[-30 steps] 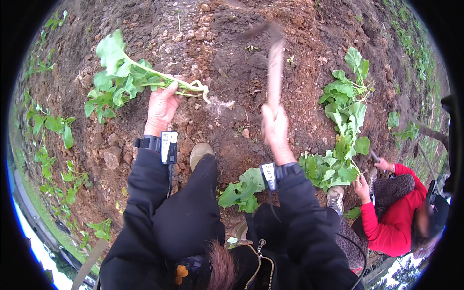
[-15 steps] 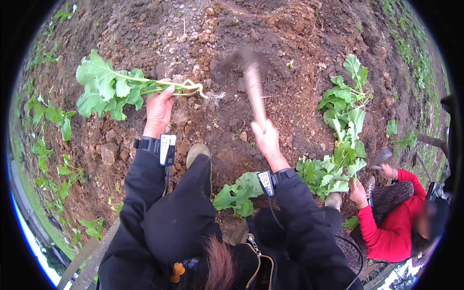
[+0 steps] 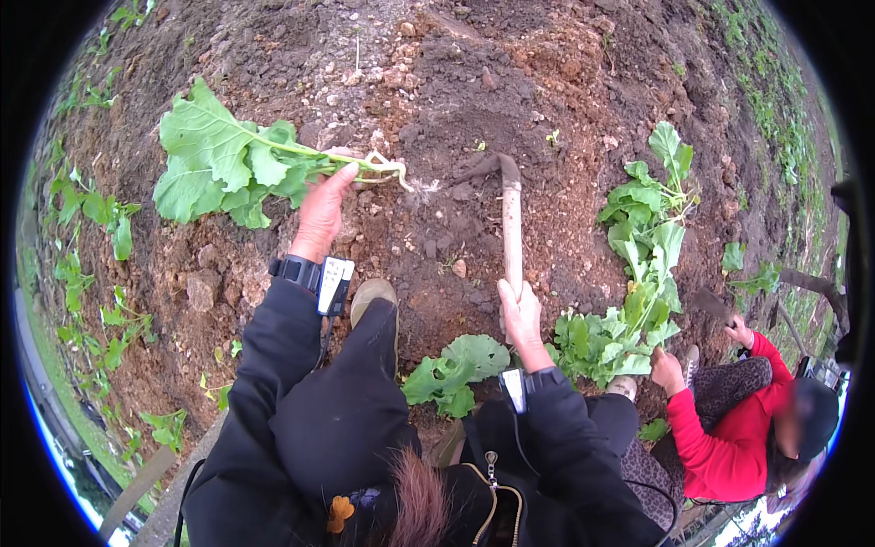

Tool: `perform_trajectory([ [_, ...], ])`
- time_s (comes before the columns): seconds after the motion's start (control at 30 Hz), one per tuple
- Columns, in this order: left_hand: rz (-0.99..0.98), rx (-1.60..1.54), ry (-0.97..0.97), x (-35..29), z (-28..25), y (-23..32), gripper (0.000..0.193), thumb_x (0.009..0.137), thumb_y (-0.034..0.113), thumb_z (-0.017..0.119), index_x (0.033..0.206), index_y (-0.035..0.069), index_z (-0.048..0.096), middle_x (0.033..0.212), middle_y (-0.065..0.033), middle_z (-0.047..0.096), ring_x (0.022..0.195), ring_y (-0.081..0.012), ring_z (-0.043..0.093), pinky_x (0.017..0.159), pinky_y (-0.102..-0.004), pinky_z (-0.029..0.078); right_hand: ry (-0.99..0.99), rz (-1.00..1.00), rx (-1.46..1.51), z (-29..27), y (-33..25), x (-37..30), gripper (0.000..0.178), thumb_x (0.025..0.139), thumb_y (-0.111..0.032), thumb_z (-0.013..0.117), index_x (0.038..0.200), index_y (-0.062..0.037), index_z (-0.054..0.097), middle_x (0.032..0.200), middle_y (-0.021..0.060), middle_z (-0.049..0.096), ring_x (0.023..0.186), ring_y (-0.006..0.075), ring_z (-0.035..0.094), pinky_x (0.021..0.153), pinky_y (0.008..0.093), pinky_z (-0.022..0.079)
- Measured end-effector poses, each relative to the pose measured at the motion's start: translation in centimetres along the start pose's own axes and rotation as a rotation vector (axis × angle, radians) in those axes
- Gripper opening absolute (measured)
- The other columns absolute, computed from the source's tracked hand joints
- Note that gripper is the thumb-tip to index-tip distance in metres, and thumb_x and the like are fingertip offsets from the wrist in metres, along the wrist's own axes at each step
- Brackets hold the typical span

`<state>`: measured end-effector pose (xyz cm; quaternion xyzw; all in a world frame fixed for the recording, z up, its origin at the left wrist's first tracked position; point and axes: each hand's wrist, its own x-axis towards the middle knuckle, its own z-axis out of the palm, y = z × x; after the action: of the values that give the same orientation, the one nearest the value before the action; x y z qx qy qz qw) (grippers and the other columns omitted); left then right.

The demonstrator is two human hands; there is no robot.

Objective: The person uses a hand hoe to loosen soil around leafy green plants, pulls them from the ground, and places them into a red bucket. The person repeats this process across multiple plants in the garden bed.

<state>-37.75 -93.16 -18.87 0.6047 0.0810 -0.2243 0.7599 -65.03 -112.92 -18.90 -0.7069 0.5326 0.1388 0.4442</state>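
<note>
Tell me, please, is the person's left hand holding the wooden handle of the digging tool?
No, the left hand grips the pulled leafy plant by its stem, while the right hand holds the wooden-handled digging tool.

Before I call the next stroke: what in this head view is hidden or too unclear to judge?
- Hoe blade: head view; its tip is sunk in the dark soil, so its shape is hidden.
- Right hand palm side: faces away, grip seen only from the back.
- Uprooted plant root by the left hand: thin and pale, too small to judge.
- Co-worker's tool: small, near the rim, warped.
</note>
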Motion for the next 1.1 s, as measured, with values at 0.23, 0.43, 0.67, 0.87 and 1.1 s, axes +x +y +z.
perform_trajectory([
  [0.23, 0.059, 0.195, -0.072, -0.3, 1.5, -0.8, 0.03, 0.08, 0.011, 0.066, 0.108, 0.008, 0.056, 0.099, -0.001, 0.06, 0.088, -0.0113, 0.056, 0.072, -0.0271, 0.046, 0.161, -0.809, 0.494, -8.1, -11.1, 1.5, 0.014, 0.086, -0.016, 0.048, 0.076, -0.0072, 0.045, 0.057, -0.0001, 0.05, 0.044, 0.0061, 0.045, 0.035, 0.0213, 0.035],
  [0.43, 0.052, 0.195, -0.078, 0.1, 1.9, -1.7, 0.025, 0.082, 0.013, 0.064, 0.105, 0.009, 0.057, 0.097, -0.0003, 0.06, 0.087, -0.0099, 0.055, 0.07, -0.0271, 0.045, -0.037, -0.092, -0.391, -1.4, -5.8, 1.9, 0.047, 0.08, -0.042, 0.06, 0.094, 0.0005, 0.048, 0.081, 0.0276, 0.06, 0.085, 0.0421, 0.06, 0.077, 0.0474, 0.047],
  [0.67, 0.026, 0.164, -0.066, 0.5, 1.7, -2.3, 0.02, 0.084, 0.016, 0.062, 0.102, 0.008, 0.058, 0.094, 0.0003, 0.06, 0.086, -0.0098, 0.055, 0.071, -0.0265, 0.045, -0.19, -0.276, -0.247, -4.5, -2.9, 6.3, 0.036, 0.079, -0.033, 0.062, 0.093, -0.0006, 0.054, 0.065, 0.0111, 0.056, 0.055, 0.0208, 0.057, 0.052, 0.0328, 0.047],
  [0.87, 0.068, 0.227, 0.019, 1.5, 1.6, -2.4, 0.023, 0.082, 0.013, 0.063, 0.104, 0.007, 0.057, 0.094, -0.0011, 0.061, 0.086, -0.0105, 0.056, 0.067, -0.0261, 0.046, 0.075, -0.493, -0.053, -6.7, -12.0, 1.1, 0.036, 0.077, -0.031, 0.066, 0.088, -0.0014, 0.048, 0.067, 0.0116, 0.059, 0.057, 0.0204, 0.059, 0.052, 0.0317, 0.047],
  [1.1, 0.074, 0.208, 0.031, 1.4, 1.7, -2.4, 0.026, 0.081, 0.013, 0.065, 0.105, 0.007, 0.058, 0.095, -0.001, 0.061, 0.085, -0.0108, 0.057, 0.068, -0.0258, 0.046, 0.538, -0.895, 0.179, -5.9, -12.1, 2.9, 0.022, 0.081, -0.017, 0.062, 0.086, -0.0015, 0.047, 0.054, 0.0097, 0.055, 0.047, 0.0236, 0.057, 0.042, 0.033, 0.047],
])
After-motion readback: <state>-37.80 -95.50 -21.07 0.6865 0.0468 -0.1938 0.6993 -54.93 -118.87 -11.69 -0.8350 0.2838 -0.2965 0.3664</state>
